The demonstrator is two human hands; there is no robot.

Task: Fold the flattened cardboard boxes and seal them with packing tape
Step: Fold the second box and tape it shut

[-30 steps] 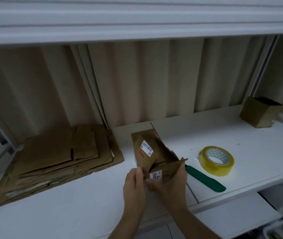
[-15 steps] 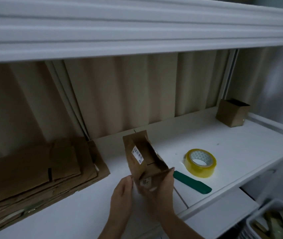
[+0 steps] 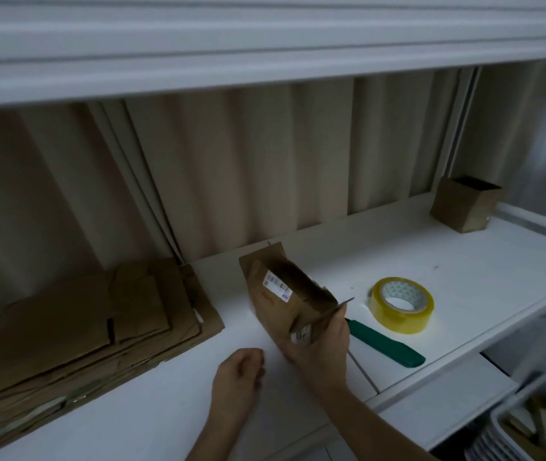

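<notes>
Step in hand: forming, not sealing. My right hand (image 3: 319,344) grips the small cardboard box (image 3: 284,294) at its near end, fingers and thumb curled round the lower flaps, and holds it tilted on the white shelf (image 3: 464,294). My left hand (image 3: 238,377) is off the box, just beside it to the left, fingers loosely curled and holding nothing.

Condition of the box: brown, creased, opened into a tube, one end flap standing up at the far side, a white barcode label (image 3: 276,287) on its left face. The near flaps look only partly folded in, and no tape is visible on them.

Next move, in my judgement: keep the flaps pressed closed with one hand and fetch the yellow tape roll (image 3: 401,309), which lies near on the right (the green-handled tool (image 3: 384,344) lies between). The flaps may spring open if released.

A stack of flattened boxes (image 3: 82,327) waits at the left; a folded box (image 3: 464,207) stands far right.
</notes>
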